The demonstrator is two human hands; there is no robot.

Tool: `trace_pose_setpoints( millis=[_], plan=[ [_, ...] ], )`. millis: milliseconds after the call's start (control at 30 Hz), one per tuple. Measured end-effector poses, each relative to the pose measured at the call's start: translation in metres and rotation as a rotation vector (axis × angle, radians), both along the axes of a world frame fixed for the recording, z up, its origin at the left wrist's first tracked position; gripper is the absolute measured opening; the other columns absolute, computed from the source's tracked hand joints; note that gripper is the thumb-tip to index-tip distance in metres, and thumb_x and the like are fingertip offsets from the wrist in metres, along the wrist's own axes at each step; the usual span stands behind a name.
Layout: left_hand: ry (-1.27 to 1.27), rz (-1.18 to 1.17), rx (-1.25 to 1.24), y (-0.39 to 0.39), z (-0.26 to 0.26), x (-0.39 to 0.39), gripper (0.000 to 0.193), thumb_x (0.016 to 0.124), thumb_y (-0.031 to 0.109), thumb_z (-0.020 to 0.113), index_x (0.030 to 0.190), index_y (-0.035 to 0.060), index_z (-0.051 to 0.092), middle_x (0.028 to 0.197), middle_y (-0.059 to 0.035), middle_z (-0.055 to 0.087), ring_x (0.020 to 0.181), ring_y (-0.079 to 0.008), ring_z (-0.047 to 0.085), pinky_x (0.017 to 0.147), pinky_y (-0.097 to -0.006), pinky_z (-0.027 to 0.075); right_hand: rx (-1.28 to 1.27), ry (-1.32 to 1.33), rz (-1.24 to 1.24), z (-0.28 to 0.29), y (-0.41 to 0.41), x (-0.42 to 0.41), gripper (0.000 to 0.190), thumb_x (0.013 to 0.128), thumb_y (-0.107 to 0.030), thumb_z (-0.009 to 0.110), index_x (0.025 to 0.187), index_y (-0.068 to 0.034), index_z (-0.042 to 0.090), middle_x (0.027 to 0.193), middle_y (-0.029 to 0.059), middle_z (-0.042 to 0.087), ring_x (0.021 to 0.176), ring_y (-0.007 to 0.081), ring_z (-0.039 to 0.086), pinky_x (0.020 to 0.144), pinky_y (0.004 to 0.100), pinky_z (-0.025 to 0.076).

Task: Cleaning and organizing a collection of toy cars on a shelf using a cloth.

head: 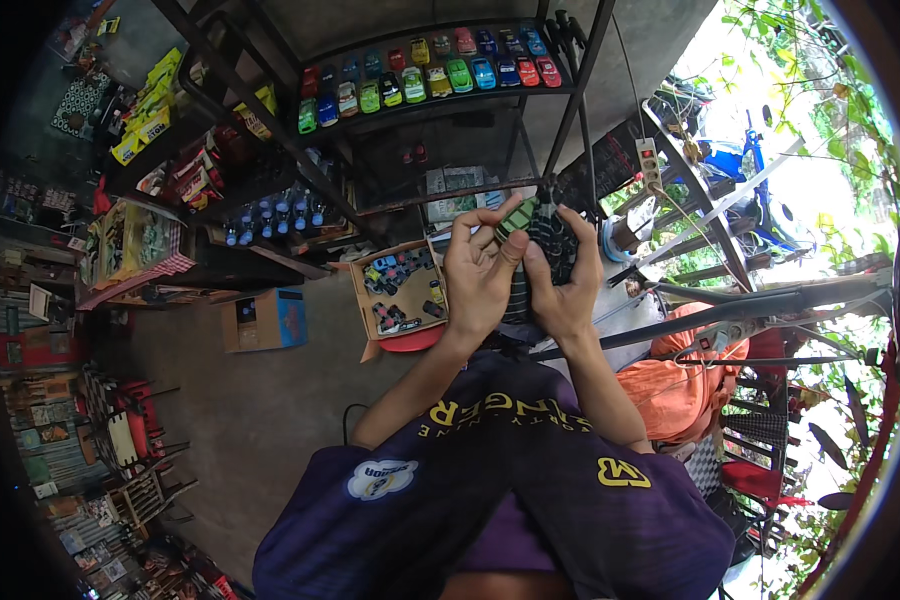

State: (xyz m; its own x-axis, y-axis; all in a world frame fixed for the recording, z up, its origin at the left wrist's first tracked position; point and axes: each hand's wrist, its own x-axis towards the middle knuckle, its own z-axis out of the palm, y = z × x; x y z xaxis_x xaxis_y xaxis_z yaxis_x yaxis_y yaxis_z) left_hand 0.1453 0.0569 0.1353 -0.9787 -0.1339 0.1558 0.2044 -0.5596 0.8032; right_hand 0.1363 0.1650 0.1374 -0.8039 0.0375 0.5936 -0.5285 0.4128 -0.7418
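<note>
My left hand (pixel 480 274) is raised in front of me, with a green toy car body (pixel 516 219) pinched between its thumb and fingers. Close beside it is my right hand (pixel 570 281), its thumb near my left thumb and its index finger raised. Whether anything dark sits between the right fingers is unclear against the dark striped fabric (pixel 546 240) behind. To the left of my hands, an open cardboard box (pixel 365 306) contains several dark toy car chassis (pixel 391 318) and small coloured parts. Under that box shows a red round seat (pixel 414 342).
Rows of toy cars (pixel 459 76) line a black metal shelf (pixel 420 107) ahead. Blue-capped bottles (pixel 277 214) and snack packets (pixel 150 112) occupy racks at left. A blue-sided carton (pixel 291 319) stands on the floor. Rightward are a power strip (pixel 649 165), a metal bar (pixel 727 309) and orange cloth (pixel 667 386).
</note>
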Motion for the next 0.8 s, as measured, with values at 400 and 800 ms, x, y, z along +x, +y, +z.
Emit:
trace_pose_setpoints(
  millis=[400,800],
  plan=[
    [-0.098,-0.204,0.270,-0.024,-0.001,-0.001,0.029,0.091,0.021,0.054,0.110,0.0016,0.043,0.124,-0.0224,0.050,0.113,-0.0237,0.052,0.097,-0.0317,0.042,-0.851,-0.636,0.415,0.003,0.010,-0.003,0.036,0.088,-0.021,0.049,0.119,-0.001,0.045,0.099,0.0060,0.056,0.085,0.0116,0.056,0.076,0.0239,0.045],
    [0.001,-0.049,-0.134,-0.011,0.000,0.009,0.041,0.092,0.031,0.053,0.115,-0.0029,0.046,0.102,-0.0035,0.054,0.094,-0.0075,0.050,0.084,-0.0213,0.039,-0.669,-0.613,0.374,-0.010,-0.012,0.020,0.040,0.086,-0.017,0.046,0.121,0.002,0.042,0.105,0.0054,0.052,0.097,0.0095,0.047,0.086,0.0224,0.036]
  ],
)
